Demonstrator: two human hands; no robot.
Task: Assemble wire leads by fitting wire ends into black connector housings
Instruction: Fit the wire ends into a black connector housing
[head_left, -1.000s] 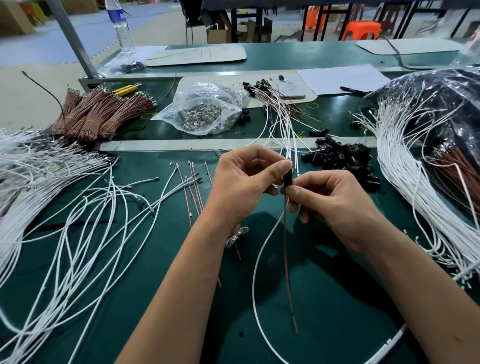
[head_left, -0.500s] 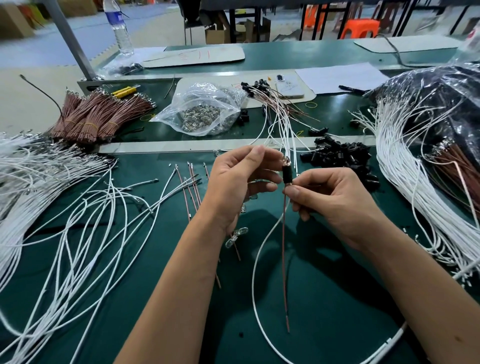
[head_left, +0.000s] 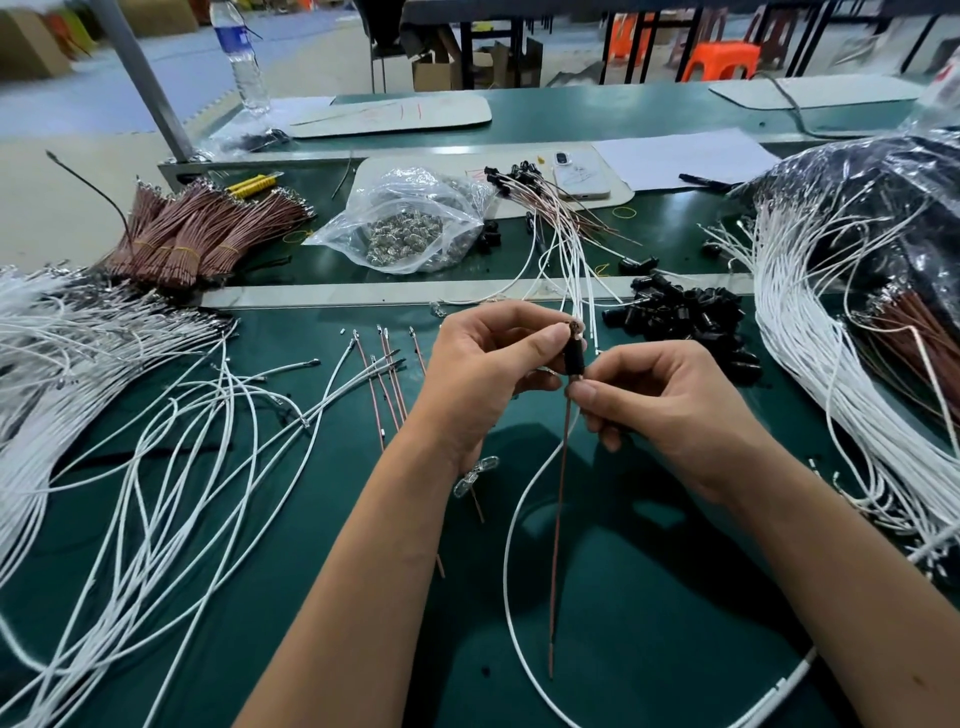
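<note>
Housing (head_left: 574, 356), black, held upright above the green worktop (head_left: 649, 597), between both hands at centre. Right hand (head_left: 670, 410) pinches its lower end between thumb and forefinger. Left hand (head_left: 488, 374) curls in from the other side, thumb and forefinger pinching at the metal terminal (head_left: 575, 327) that sticks out of the top. Brown wire (head_left: 558, 530) hangs straight down from the housing, lower tip near the worktop. White wire (head_left: 511, 525) drops from the same spot and loops left, then right along the near edge.

Spare housings (head_left: 685, 317) heaped just beyond the right hand. Loose white leads (head_left: 156, 441) spread wide on the left; another thick white bundle (head_left: 810, 332) on the right, over a plastic bag. A few brown leads (head_left: 387, 379) lie just left of the left hand. Banded brown bundles (head_left: 202, 228) far left. Clear bag of metal terminals (head_left: 410, 228) beyond the metal strip. Finished leads (head_left: 556, 228) fan out behind the hands. Water bottle (head_left: 241, 57) on the far bench.
</note>
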